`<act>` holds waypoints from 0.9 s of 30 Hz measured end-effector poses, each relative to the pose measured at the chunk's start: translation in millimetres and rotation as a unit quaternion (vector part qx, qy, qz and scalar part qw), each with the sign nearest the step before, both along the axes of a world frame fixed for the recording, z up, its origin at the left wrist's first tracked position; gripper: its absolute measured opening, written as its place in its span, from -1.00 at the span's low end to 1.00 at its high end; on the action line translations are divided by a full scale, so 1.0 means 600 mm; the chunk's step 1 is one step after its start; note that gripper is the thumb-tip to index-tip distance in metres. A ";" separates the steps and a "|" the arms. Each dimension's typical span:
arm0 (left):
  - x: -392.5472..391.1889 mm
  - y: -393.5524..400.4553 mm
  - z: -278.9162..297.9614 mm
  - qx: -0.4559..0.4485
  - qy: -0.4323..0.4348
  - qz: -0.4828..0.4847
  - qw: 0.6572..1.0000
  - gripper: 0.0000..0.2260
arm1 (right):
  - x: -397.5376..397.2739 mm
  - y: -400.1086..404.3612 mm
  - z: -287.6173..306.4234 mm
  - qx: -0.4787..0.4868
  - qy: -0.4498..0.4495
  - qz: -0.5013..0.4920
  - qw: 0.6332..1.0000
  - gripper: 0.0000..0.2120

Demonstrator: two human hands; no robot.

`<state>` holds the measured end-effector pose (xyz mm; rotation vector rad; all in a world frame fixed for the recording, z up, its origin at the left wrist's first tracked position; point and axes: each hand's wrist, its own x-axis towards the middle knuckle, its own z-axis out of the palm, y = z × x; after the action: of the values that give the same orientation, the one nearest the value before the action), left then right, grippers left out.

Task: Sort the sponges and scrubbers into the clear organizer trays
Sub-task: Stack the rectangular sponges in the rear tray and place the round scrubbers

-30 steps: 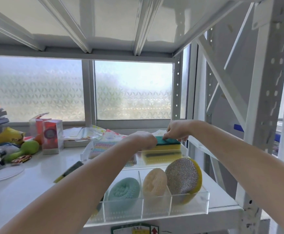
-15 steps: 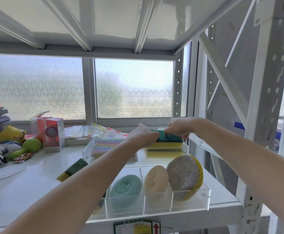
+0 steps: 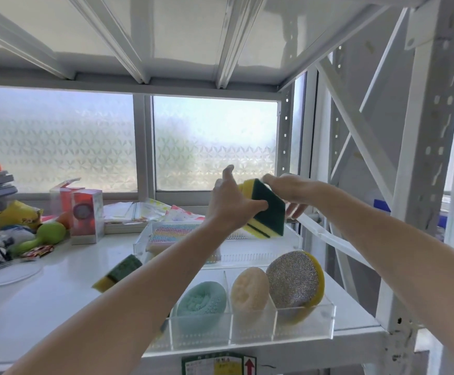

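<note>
My left hand [image 3: 229,203] and my right hand [image 3: 292,190] hold a stack of yellow sponges with dark green scrub faces [image 3: 267,212], tilted on edge above the far clear tray [image 3: 261,255]. A rainbow-striped sponge [image 3: 171,232] lies in that tray's left part. The near clear tray [image 3: 304,334] has three compartments: a teal round scrubber [image 3: 201,299] on the left, a beige loofah sponge [image 3: 248,289] in the middle, a silver and yellow round scrubber [image 3: 296,282] on the right. Another green and yellow sponge [image 3: 117,272] lies loose on the shelf, left of my left forearm.
I work on a white metal shelf [image 3: 44,301] under another shelf, with a frosted window behind. Red boxes [image 3: 86,212], a green bottle [image 3: 42,238], packets and a clear round lid [image 3: 11,272] crowd the left. A shelf upright [image 3: 415,212] stands right.
The stacked sponges were lying flat in the far tray under both hands. Now they are lifted and tipped up on edge, green face toward me.
</note>
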<state>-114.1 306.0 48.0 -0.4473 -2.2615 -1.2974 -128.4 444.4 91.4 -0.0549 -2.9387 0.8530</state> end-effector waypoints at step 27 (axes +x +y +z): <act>-0.017 -0.047 -0.023 0.037 -0.130 -0.078 0.988 -0.26 | -0.003 0.019 -0.004 -0.025 -0.051 0.190 0.980 -0.53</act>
<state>-124.4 277.9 34.4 -0.4589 -2.4179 -1.5947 -130.4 455.5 88.9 0.4899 -3.0740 0.9938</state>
